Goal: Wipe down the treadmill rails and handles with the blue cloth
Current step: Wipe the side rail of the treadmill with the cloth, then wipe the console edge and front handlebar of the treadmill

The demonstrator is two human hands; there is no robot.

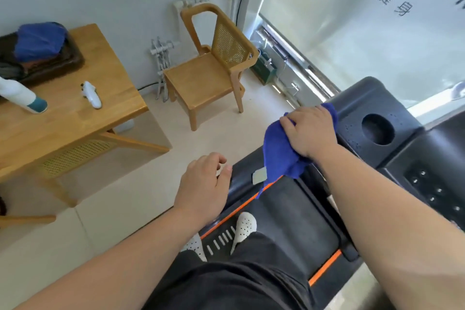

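Observation:
My right hand (pixel 308 131) grips the blue cloth (pixel 279 156) and presses it against the left handle of the black treadmill console (pixel 377 103). The cloth hangs down below the hand, and a white tag shows at its lower edge. The handle under the cloth is mostly hidden. My left hand (pixel 203 189) hovers lower and to the left, fingers loosely curled and apart, holding nothing. The treadmill belt with its orange-edged side rail (pixel 241 206) runs below, where my feet in white shoes stand.
A wooden table (pixel 83 118) stands at left with a white spray bottle (pixel 22 95), a small white object and a dark tray holding another blue cloth (pixel 40 40). A wooden chair (pixel 211 68) sits by the wall. A window with a blind is at right.

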